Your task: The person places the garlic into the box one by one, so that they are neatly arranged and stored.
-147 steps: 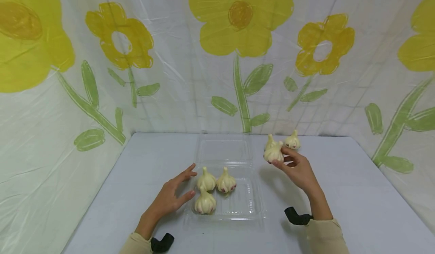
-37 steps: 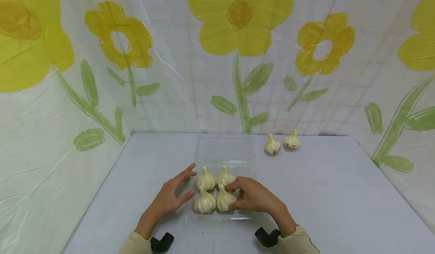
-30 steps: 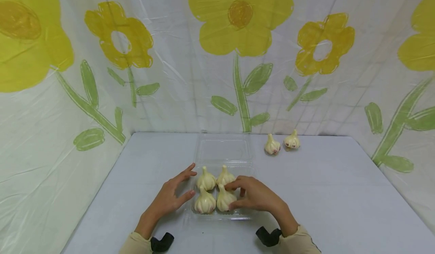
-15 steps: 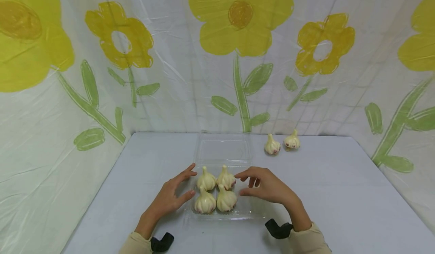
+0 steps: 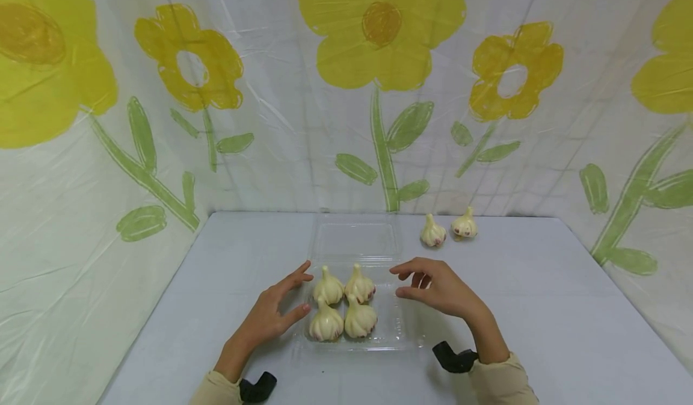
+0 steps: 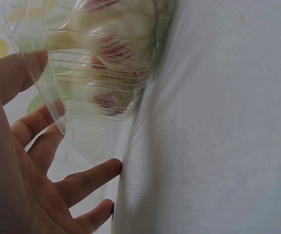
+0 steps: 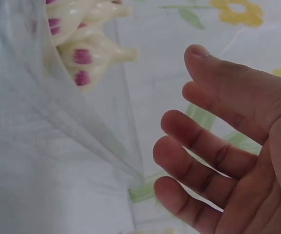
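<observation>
"Head view: what is occupying the middle?"

"A clear plastic container is resting on a pale table, its clear lid lying folded back on the far side. Four garlic bulbs are standing inside, two by two, stems pointing up, crowding toward the container's left side."

"Is any garlic sitting outside the container?"

"Yes. One loose bulb is standing on the table, beyond the container and to its right. A second loose bulb is standing just beside it, a little farther from the container. Both are showing purplish-red marks."

"What is the left hand doing?"

"The left hand is resting at the container's left side, fingers spread and relaxed. The left wrist view is showing fingertips touching the clear rim, with the two lowest fingertips reaching the table below."

"And the right hand?"

"The right hand is hovering near the container's right edge, thumb and loosely bent fingers parting, gripping nothing. The right wrist view is showing those fingers staying clear of the bulbs."

"What is hanging behind?"

"Beyond the container, a white sheet is displaying large yellow flowers."
</observation>
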Demonstrator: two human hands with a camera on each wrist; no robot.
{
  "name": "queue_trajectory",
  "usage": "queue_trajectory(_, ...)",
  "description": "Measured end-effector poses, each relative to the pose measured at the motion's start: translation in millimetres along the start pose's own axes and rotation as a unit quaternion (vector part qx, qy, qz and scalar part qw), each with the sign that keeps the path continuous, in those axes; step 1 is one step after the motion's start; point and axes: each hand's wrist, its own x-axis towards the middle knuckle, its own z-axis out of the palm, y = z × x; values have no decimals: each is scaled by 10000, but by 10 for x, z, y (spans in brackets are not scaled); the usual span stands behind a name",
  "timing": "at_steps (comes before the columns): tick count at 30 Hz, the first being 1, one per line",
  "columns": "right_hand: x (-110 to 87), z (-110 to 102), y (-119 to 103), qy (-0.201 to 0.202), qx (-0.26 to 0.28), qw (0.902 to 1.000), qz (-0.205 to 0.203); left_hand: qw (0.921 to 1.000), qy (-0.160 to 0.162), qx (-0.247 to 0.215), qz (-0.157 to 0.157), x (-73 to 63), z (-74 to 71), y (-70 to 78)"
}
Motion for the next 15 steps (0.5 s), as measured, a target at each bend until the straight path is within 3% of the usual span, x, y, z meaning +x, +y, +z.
queue_trajectory(8, -31, -89, 153, 576, -113, 9975, 398, 10000, 11, 33, 61, 3, 3, 4)
queue_trajectory(15, -47, -166, 340, 1202, -241, 9884, 899, 10000, 18, 72, 38, 4, -1, 16)
